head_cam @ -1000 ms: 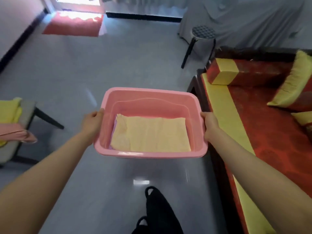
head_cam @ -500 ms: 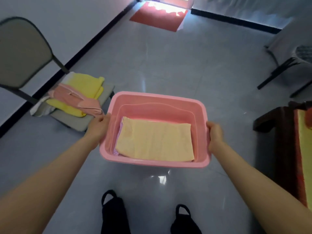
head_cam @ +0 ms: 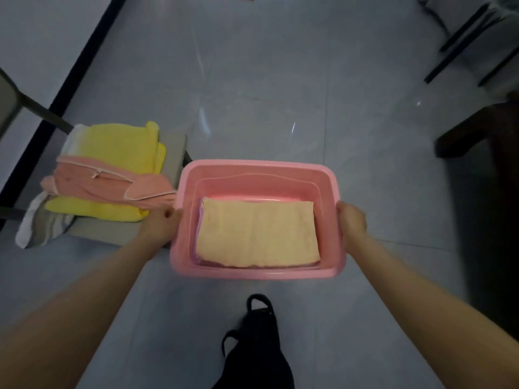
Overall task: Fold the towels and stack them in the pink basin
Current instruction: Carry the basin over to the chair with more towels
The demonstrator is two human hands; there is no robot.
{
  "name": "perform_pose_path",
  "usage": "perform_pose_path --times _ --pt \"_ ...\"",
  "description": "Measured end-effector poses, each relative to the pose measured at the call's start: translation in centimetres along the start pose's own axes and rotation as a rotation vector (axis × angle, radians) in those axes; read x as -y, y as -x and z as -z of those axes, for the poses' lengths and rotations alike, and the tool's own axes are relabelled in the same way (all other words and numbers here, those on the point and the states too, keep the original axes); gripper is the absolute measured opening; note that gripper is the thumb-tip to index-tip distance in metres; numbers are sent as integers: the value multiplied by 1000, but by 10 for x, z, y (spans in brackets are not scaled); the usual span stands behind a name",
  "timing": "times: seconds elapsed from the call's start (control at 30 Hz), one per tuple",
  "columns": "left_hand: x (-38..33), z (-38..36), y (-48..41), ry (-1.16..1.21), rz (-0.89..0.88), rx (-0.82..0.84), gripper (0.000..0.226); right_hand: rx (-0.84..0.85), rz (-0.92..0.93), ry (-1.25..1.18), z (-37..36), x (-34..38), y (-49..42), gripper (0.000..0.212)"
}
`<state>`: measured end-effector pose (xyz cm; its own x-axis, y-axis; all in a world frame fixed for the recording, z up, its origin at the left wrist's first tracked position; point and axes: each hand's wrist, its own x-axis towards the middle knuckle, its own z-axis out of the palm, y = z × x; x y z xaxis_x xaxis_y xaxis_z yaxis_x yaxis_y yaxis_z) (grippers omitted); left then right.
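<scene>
Left hand (head_cam: 161,224) and right hand (head_cam: 351,221) grip opposite rims of the pink basin (head_cam: 258,168), fingers curled.

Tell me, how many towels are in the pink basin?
1 in plain sight: a folded pale yellow towel lying flat inside the pink basin. A lilac edge at its left suggests more hidden beneath.

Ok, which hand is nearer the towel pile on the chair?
Left. The left hand holds the pink basin right beside the towel pile; the right hand holds the opposite rim, with the basin between it and the pile.
</scene>
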<state>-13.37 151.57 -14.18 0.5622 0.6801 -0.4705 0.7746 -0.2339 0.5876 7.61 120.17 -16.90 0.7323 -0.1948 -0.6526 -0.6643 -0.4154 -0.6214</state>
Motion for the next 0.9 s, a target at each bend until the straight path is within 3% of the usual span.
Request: perform_pose_path --times 0.2,0.27,0.33,0.43,0.57,0.63,0.7,0.8,0.9 --pt "49 -20 -65 32 47 74 44 -113 2 85 -60 -26 -13 22" --pt "66 -25 -86 40 40 108 33 -148 26 135 -80 -36 -17 24" --pt "79 -30 -109 -49 -2 181 22 -189 58 169 -100 -47 -20 26" --pt "104 -47 -144 -67 -102 197 28 -267 62 243 -129 -71 -24 31" --pt "127 -80 -187 -258 -91 277 33 -377 -13 298 -171 -122 -38 35" --pt "139 -98 -203 -424 -144 307 46 -401 -93 310 -193 -146 -46 38" --pt "156 -114 -225 -543 -211 285 56 -405 -154 299 -213 -164 -54 40" --pt "173 -143 -258 -484 -143 257 62 -374 -209 267 -244 -194 -72 41" --pt "171 -164 -282 -518 -110 190 51 -342 -258 218 -263 -212 -91 45"
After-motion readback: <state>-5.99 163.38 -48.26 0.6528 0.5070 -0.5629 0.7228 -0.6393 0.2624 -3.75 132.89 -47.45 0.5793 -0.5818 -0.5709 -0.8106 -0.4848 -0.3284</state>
